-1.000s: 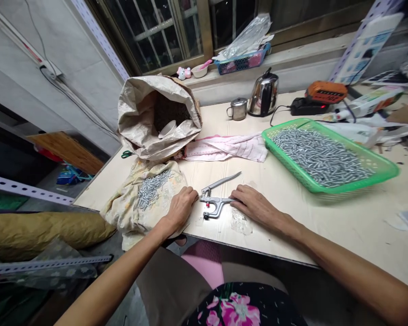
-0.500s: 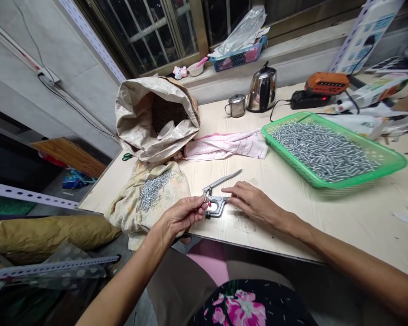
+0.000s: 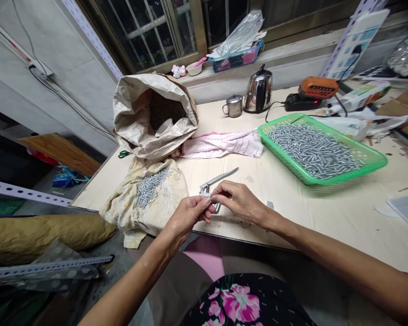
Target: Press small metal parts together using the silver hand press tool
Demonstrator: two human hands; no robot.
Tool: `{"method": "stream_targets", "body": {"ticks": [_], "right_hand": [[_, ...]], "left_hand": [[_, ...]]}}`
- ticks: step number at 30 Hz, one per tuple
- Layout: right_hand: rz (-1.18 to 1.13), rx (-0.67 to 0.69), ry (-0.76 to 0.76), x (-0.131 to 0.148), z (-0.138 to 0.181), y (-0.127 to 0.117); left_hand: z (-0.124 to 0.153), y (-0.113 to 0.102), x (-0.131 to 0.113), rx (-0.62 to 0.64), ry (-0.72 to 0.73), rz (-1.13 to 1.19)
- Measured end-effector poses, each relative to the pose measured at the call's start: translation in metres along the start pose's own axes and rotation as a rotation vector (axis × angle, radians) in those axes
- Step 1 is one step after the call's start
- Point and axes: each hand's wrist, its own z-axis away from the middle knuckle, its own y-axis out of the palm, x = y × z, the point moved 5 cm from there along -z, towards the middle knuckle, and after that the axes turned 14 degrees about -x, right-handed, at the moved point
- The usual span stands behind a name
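Note:
My left hand [image 3: 192, 213] is closed in a pinch near the table's front edge. My right hand [image 3: 240, 202] meets it there, thumb and forefinger pinched at the left fingertips. Whatever small piece lies between them is hidden by the fingers. Just behind and partly under my hands lies a grey metal plier-like hand tool [image 3: 221, 178] with a long handle and a spring; its lower part is mostly covered. To the left, a heap of small silvery metal pins or springs [image 3: 152, 187] rests on a stained, crumpled cloth [image 3: 170, 203].
At the right stands a green plastic basket [image 3: 347, 177] full of similar silvery pieces. Behind are a large open paper sack [image 3: 129, 122], a pink-white towel [image 3: 224, 144], a metal cup [image 3: 234, 107], a kettle [image 3: 256, 93] and an orange battery [image 3: 318, 87] on its charger.
My right hand has moved left from beside the tool, its fingers closing in against my left fingertips. My left hand stays pinched. The view has shifted slightly.

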Motion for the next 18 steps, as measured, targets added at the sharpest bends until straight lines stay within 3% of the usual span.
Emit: {"method": "stream_targets", "body": {"ticks": [4, 7, 13, 18], "right_hand": [[0.007, 0.012, 0.038, 0.003, 0.001, 0.000], [0.031, 0.044, -0.033, 0.010, 0.001, 0.001], [0.169, 0.062, -0.251, 0.017, -0.002, 0.007], [0.186, 0.093, -0.293, 0.021, -0.003, 0.012]], "left_hand": [[0.009, -0.003, -0.017, -0.151, 0.427, -0.414], [0.014, -0.008, -0.025, -0.239, 0.576, -0.553], [0.015, -0.014, -0.025, -0.281, 0.616, -0.539], [0.011, -0.019, -0.014, -0.237, 0.432, -0.410]]}}
